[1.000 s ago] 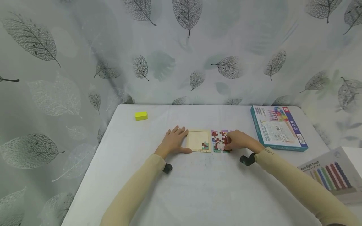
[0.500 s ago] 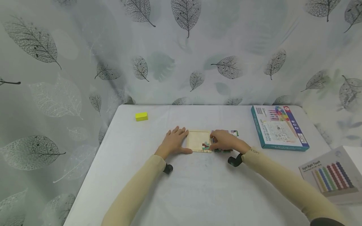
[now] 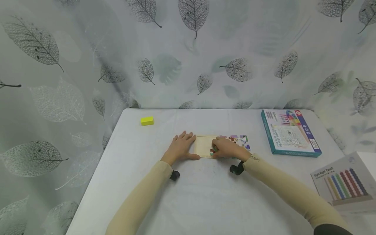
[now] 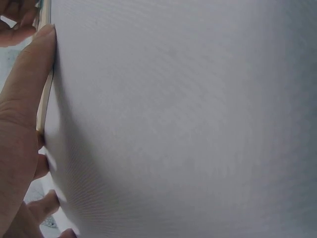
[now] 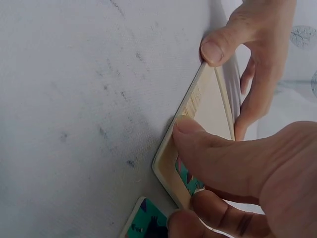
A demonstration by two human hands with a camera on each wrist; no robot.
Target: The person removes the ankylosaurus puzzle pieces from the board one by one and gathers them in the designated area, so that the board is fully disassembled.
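My left hand rests with spread, straight fingers at the left side of a shallow wooden puzzle tray. In the left wrist view its thumb lies along the tray's edge. My right hand is over the tray's right end, fingers bent, pinching a small greenish puzzle piece that they mostly cover. The right wrist view shows the right thumb at the tray's near rim, above a green piece in the corner. Colourful puzzle pieces lie to the right, partly hidden by the right hand.
A yellow block sits at the table's back left. At the back right lies a teal-edged flat box. Another box with coloured rods pictured stands at the right. A leaf-patterned curtain hangs behind the white table.
My right hand has moved left from the loose pieces onto the tray's right end, with a piece in its fingers. My left hand has stayed at the tray's left side.
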